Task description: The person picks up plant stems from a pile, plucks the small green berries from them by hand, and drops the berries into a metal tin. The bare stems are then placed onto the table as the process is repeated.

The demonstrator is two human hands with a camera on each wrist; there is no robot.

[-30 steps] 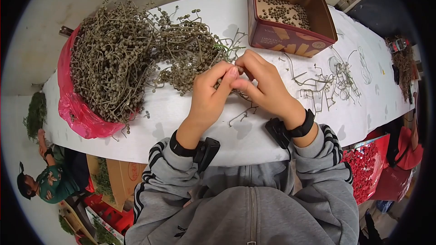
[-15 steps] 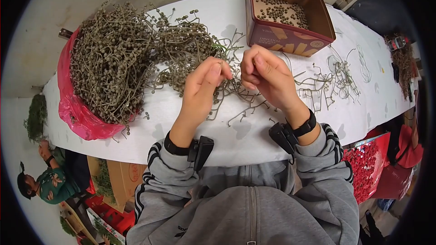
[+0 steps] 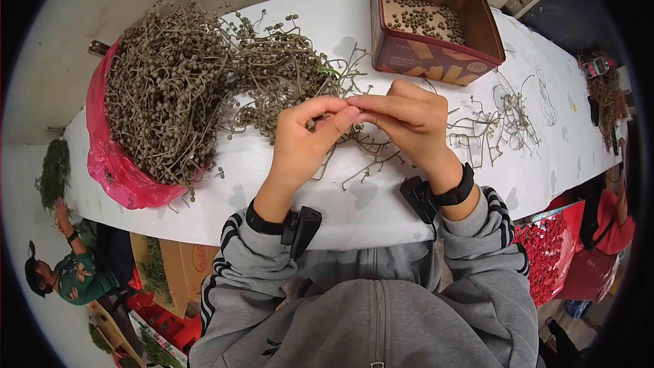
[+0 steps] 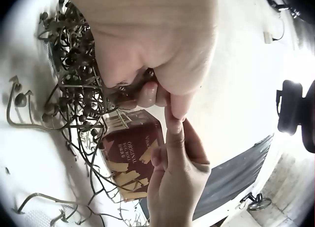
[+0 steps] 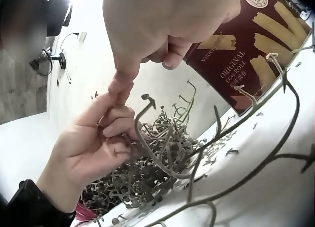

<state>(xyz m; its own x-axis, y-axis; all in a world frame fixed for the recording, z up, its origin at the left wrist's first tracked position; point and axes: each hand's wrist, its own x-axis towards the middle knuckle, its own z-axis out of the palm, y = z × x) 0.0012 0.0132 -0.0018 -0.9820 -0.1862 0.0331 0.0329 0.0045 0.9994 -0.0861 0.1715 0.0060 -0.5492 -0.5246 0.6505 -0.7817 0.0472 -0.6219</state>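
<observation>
Both hands meet fingertip to fingertip over the white table, in front of the tin. The left hand [image 3: 304, 138] has curled fingers, and small round brown seed pods [image 4: 149, 74] show within them in the left wrist view. The thumb and forefinger of the right hand [image 3: 413, 123] pinch at the left fingertips, where a tiny dark bit [image 4: 184, 119] peeks out; the fingers hide most of it. Behind and left of the hands lies a loose heap of pod-bearing stalks [image 3: 272, 82]. Bare branching stalks [image 5: 236, 123] lie beneath the hands.
A pink plastic bag [image 3: 129, 180] overflows with podded stalks on the left. The maroon tin [image 3: 432, 61] at the back right holds loose pods [image 3: 422, 19]. Stripped stems [image 3: 494, 126] are scattered to the right. Another person [image 3: 82, 269] is at the far left.
The hands were together, moved apart half a second ago with bare stalks seen between them, and now touch at the fingertips again. The bag, heap and tin stay put.
</observation>
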